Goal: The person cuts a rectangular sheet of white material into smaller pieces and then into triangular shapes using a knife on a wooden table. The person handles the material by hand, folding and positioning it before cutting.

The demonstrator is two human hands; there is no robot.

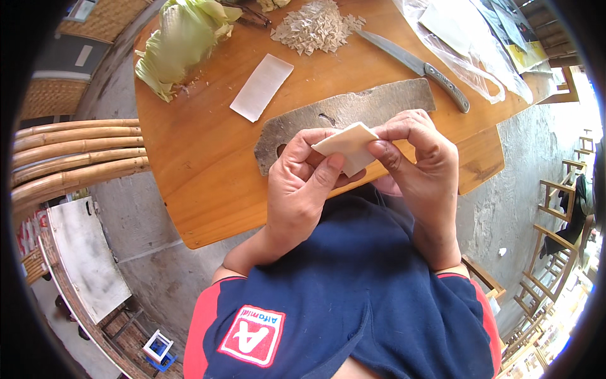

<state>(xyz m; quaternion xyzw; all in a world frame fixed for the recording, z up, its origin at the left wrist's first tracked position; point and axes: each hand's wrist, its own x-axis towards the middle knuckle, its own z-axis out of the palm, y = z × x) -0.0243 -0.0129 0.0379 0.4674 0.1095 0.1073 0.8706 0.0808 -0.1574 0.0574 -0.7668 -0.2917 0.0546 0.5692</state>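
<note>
Both hands meet over the near edge of the wooden table [202,183]. A pale, flat, folded or stacked sheet [352,144], which looks like dough wrapper, is pinched between them. My left hand [300,192] grips it from the left, thumb on top and fingers underneath. From the right, my right hand [421,155] pinches its upper corner between thumb and finger. Just beyond lies a worn grey cutting board [379,100], partly covered by my hands. Left of the board rests another pale rectangular sheet [262,87], flat on the table.
At the far side sits a heap of small pale cut pieces [319,26]. A knife [413,64] lies right of it, handle toward me. Pale green husks or leaves [183,44] are at the far left, and a clear plastic bag [454,47] at the far right.
</note>
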